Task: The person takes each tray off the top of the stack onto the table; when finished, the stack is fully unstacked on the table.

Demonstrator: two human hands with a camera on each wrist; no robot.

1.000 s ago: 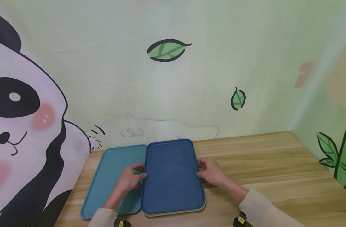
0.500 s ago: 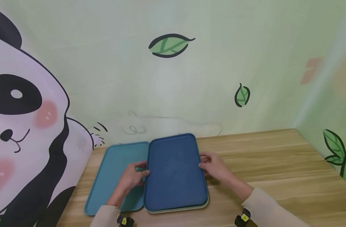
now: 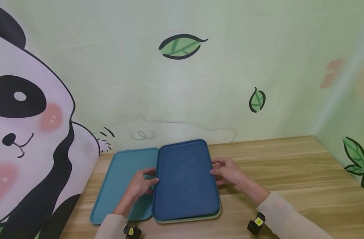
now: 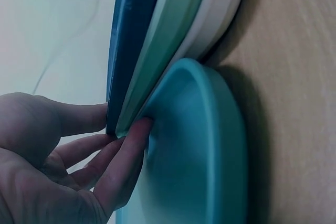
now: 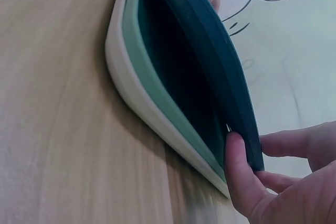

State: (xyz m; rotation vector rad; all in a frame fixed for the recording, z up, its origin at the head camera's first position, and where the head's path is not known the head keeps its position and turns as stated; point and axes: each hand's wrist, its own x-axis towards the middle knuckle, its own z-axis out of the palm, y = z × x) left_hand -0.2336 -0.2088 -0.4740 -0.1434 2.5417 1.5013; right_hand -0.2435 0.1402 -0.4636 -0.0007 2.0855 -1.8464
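Note:
A dark blue tray (image 3: 186, 181) tops a stack in the middle of the table. Under it lie a green tray (image 4: 168, 45) and a cream tray (image 4: 223, 9). My left hand (image 3: 138, 184) pinches the blue tray's left edge, thumb at the rim and fingers lower, near the green tray. On the opposite edge, my right hand (image 3: 229, 172) grips the blue tray between thumb and fingers. In the right wrist view, a dark gap parts the blue tray from the green tray (image 5: 134, 45), so that side is tilted up. A teal tray (image 3: 119, 179) lies flat at the left, below my left hand.
The wooden table (image 3: 277, 169) runs back to a pale green wall cloth (image 3: 223, 73) printed with leaves and a large panda (image 3: 30, 139). The teal tray sits close against the stack's left side.
The blue tray has risen a little off the stack, and more of the trays beneath shows at its near right corner. Both hands keep their hold; the head view has shifted slightly.

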